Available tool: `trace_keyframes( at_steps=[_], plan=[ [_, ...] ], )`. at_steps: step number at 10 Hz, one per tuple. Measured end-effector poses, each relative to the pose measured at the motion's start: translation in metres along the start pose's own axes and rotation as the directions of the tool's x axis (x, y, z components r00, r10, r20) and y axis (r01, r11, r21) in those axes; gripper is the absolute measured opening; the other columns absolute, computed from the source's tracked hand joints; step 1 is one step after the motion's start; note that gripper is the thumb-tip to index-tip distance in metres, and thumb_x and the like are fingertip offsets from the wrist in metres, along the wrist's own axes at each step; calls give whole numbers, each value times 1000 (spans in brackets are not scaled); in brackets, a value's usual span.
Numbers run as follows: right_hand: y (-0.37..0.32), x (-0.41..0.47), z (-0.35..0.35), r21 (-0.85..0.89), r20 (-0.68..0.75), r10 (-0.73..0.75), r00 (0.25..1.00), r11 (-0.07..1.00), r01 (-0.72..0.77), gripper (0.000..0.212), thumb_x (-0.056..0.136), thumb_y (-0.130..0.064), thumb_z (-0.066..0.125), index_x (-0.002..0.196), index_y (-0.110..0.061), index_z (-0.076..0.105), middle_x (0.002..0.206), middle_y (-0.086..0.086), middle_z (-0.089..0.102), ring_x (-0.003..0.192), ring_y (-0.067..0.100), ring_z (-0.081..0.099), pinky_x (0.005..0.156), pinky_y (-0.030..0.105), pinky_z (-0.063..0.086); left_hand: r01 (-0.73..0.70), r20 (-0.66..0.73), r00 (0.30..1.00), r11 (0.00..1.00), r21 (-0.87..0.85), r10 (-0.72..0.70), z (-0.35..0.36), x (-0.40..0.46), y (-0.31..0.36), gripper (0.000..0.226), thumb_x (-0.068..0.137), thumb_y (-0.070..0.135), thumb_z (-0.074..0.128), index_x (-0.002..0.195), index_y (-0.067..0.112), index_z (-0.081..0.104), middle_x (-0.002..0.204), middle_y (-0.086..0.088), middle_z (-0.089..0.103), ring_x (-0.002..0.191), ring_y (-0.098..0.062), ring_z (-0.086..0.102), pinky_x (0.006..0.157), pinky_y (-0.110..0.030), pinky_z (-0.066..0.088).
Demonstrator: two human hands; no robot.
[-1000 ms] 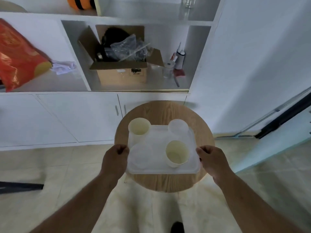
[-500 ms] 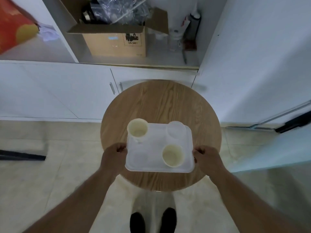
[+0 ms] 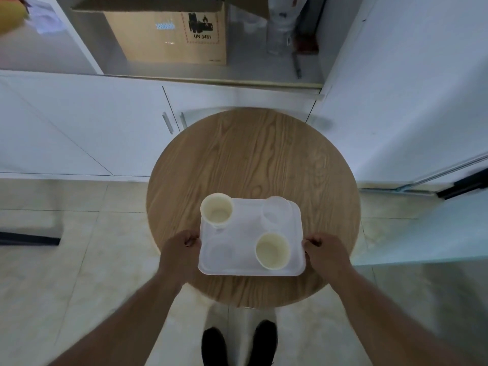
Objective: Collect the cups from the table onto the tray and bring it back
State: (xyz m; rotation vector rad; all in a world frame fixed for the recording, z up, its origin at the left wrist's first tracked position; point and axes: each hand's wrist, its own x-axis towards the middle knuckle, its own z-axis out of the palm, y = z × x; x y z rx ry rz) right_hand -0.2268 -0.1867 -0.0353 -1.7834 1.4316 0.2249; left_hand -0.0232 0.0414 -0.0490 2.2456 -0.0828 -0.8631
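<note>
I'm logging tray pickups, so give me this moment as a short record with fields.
tray: white tray, over the round wooden table
left hand: left hand grips the tray's left edge
right hand: right hand grips its right edge
cups: two cream cups; two clear cups, faint
table surface: no cups outside the tray

Dim, cool, even light with no hard shadows. The tray and clear cup wash out pale and low in contrast. Soft blur smears the table rim and box. Wide-angle distortion bends edge lines.
</note>
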Motion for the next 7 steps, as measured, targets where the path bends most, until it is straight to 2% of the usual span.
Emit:
trace_keyframes(
  at_steps=[1, 2, 3, 5, 6, 7],
  plan=[
    [-1, 3, 1, 1, -2, 9, 1000, 1000, -9, 33, 101, -22, 58, 76, -10, 76, 74, 6, 74, 72, 22, 64, 67, 32, 48, 9, -2, 1000, 1000, 1, -9, 1, 4, -1, 24, 86, 21, 63, 92, -1, 73, 89, -17, 76, 75, -29, 66, 63, -33, 47],
    [0, 4, 1, 0, -11, -5, 1000, 1000, 5, 31, 101, -23, 57, 86, -7, 80, 83, 8, 78, 82, 26, 69, 77, 39, 56, -4, -2, 1000, 1000, 12, 4, 1, 6, 1, 26, 85, 23, 63, 94, 0, 73, 87, -15, 77, 76, -27, 69, 69, -47, 57],
    [3, 5, 3, 1, -22, -15, 1000, 1000, 15, 30, 99, -22, 58, 94, -3, 80, 91, 13, 80, 89, 30, 71, 83, 43, 57, -7, 10, 1000, 1000, 14, 7, 1, 5, 3, 14, 85, 19, 65, 85, 16, 79, 82, 0, 80, 86, -27, 75, 82, -50, 61],
    [7, 10, 7, 38, -34, -20, 999, 999, 22, 28, 101, -21, 58, 96, -7, 82, 91, 8, 80, 87, 24, 70, 66, 30, 46, -8, 1, 1000, 999, 40, 8, 4, 4, 3, 13, 88, 18, 65, 88, 13, 77, 83, 3, 79, 85, -24, 73, 81, -47, 61],
    [9, 10, 7, 46, -46, -39, 998, 998, 41, 29, 102, -22, 58, 97, -9, 82, 85, 4, 78, 83, 22, 69, 66, 28, 46, -28, -3, 1000, 998, 57, 28, 5, 4, 2, 13, 89, 19, 65, 86, 18, 77, 82, 6, 78, 83, -20, 72, 79, -43, 60],
    [8, 3, 3, 65, -43, -37, 998, 997, 39, 28, 102, -21, 55, 104, -16, 82, 96, 1, 78, 90, 24, 68, 82, 37, 53, -31, 7, 1000, 999, 20, 31, 1, -1, 3, 17, 90, 15, 60, 91, 15, 76, 87, 4, 77, 87, -23, 71, 79, -42, 58]
  ],
)
